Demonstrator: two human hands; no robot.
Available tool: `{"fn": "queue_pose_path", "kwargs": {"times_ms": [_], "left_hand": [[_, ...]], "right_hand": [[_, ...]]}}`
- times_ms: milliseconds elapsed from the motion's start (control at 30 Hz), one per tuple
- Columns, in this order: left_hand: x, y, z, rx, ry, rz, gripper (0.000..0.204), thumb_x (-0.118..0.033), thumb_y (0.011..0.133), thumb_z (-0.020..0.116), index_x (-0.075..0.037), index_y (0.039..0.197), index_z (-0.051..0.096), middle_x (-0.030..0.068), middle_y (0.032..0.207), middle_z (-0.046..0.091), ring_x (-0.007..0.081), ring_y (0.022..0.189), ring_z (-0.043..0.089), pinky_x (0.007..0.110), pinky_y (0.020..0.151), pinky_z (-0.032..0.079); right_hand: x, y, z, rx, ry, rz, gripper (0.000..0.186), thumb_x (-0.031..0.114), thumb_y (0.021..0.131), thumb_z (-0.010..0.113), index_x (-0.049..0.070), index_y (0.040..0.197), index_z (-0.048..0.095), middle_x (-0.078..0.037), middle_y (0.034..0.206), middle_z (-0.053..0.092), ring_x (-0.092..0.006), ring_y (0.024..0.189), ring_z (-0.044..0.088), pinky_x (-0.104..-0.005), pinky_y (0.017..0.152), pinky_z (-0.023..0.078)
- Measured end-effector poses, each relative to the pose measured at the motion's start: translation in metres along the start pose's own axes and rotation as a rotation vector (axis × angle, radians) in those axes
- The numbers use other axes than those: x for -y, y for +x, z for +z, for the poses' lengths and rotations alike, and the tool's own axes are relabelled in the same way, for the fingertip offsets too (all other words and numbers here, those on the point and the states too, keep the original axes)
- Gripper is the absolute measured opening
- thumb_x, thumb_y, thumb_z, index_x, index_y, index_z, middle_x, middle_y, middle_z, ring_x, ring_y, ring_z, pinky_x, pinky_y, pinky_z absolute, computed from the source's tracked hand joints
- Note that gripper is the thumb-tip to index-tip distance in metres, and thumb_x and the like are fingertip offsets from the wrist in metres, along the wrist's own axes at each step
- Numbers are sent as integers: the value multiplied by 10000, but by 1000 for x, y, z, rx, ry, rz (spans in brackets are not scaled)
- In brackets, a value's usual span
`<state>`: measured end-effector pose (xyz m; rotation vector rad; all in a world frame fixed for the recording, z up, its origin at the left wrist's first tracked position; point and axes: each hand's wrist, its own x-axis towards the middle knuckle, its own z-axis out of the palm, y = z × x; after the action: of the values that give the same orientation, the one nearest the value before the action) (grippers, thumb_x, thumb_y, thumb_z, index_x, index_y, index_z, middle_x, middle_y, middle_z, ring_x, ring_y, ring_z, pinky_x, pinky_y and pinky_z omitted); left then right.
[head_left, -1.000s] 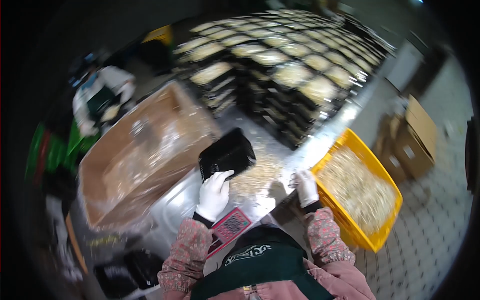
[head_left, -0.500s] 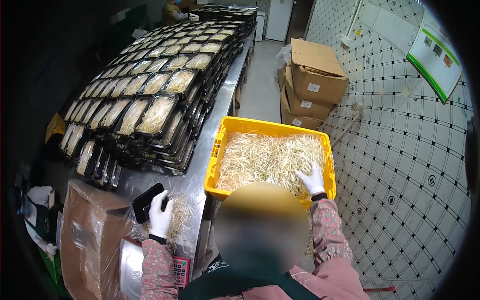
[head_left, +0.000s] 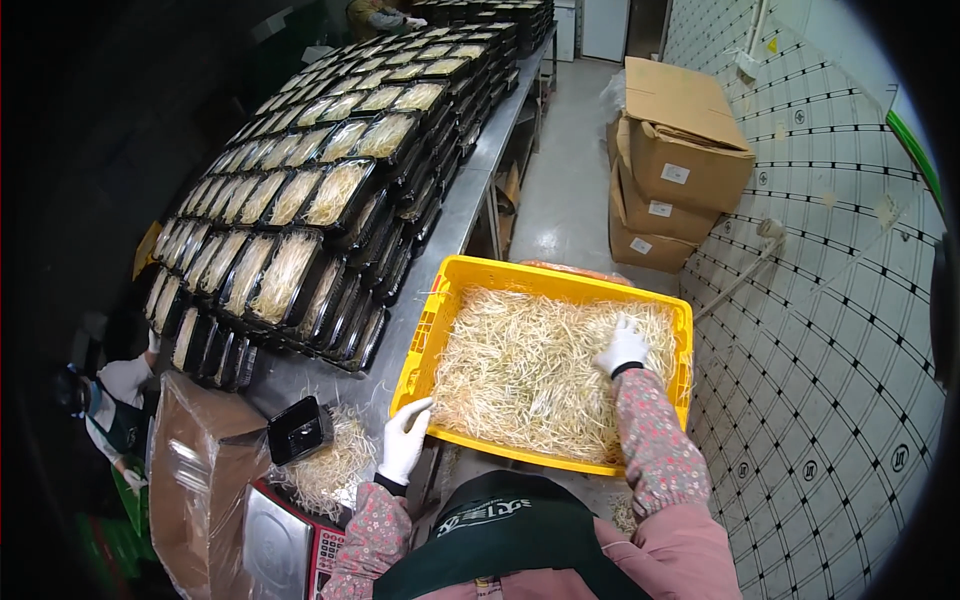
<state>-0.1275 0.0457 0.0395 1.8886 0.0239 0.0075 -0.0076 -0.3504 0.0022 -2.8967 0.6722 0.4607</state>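
A yellow crate (head_left: pixel 560 462) full of pale bean sprouts (head_left: pixel 530 370) stands in front of me. My right hand (head_left: pixel 623 348), in a white glove, lies on the sprouts near the crate's right side; thumb and fingers are apart, with the fingertips partly among the strands. At the crate's front left corner is my gloved left hand (head_left: pixel 402 445), thumb and forefinger parted beside the rim, holding nothing that I can see. Left of it, an empty black plastic tray (head_left: pixel 298 430) leans by a loose heap of sprouts (head_left: pixel 345 465) on the metal table.
Stacks of filled black trays (head_left: pixel 290 275) cover the table (head_left: pixel 480 185) at left. Cardboard boxes (head_left: pixel 690 170) are piled by the tiled wall. A plastic-lined carton (head_left: pixel 195 490) and a red scale (head_left: pixel 280 545) are at near left. Another person (head_left: pixel 115 400) is at far left.
My left hand has moved right, from the black tray to the crate's corner, leaving the tray by the heap. My right hand stays on the sprouts. The view has shifted.
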Motion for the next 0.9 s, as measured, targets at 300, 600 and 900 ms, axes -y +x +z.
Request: {"fn": "queue_pose_path", "kwargs": {"times_ms": [300,600,900], "left_hand": [[-6,33,11,44,-133,-75,238,-70,952,563,32,1155,634,100,1052,691,151,965,644,261,890,486],[-3,80,-24,73,-188,-28,323,-74,943,576,17,1252,566,111,1164,642,160,1066,605,281,951,456],[27,151,25,398,293,176,551,-222,929,562,-36,1420,396,210,1429,435,340,1356,371,393,1127,293]], "right_hand": [[4,15,3,1,-23,-32,969,325,670,809,91,1461,300,-229,1513,256,-390,1280,441,-437,1014,430],[-4,-13,-72,59,779,-579,867,94,629,770,69,1408,388,-197,1335,514,-316,1232,508,-353,1057,394],[66,-23,-45,161,139,-649,944,367,732,776,149,1497,265,-159,1517,326,-334,1400,300,-549,1118,246]]}}
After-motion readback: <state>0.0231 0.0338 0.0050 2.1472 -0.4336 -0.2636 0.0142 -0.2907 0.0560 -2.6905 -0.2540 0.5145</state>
